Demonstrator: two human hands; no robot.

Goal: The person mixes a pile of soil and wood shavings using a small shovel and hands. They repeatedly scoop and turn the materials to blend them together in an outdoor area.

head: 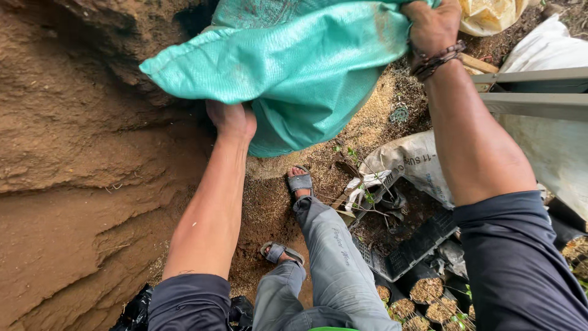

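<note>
Looking down through the head camera, we see our left hand (231,119) pressed up under the bottom of a green woven sack (288,67), its fingers tucked out of sight beneath the fabric, so we cannot tell how far they curl. Our right hand (432,24) is clenched on the sack's upper edge near the top of the frame, with a braided bracelet (436,61) on that wrist. The sack hangs tilted above the ground, between an earth bank (79,171) on the left and a white printed bag (416,162) on the right. Below it we see our feet in grey sandals (300,182) on husk-strewn soil. A black plastic crate (407,248) lies just right of our leg, beside small black seedling pots (427,288).
</note>
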